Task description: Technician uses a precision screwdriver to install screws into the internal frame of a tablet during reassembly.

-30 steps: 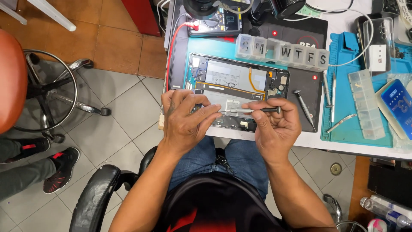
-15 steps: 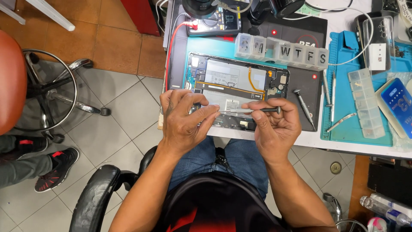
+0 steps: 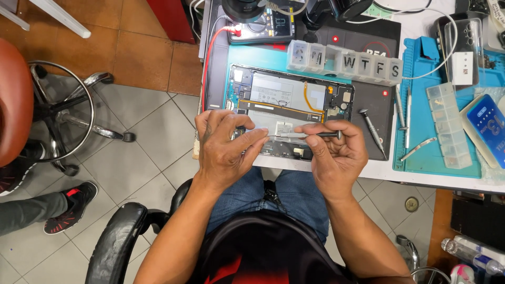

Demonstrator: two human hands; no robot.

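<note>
Screwdriver (image 3: 302, 135) lay horizontal at frame centre, pinched by right hand (image 3: 336, 158) fingers at handle end; left hand (image 3: 226, 150) fingertips closed on its tip. Both hands rested over lower edge of opened tablet (image 3: 289, 100). Pill organiser (image 3: 344, 63) sat above; spare screwdriver (image 3: 372, 126) right of tablet.
</note>
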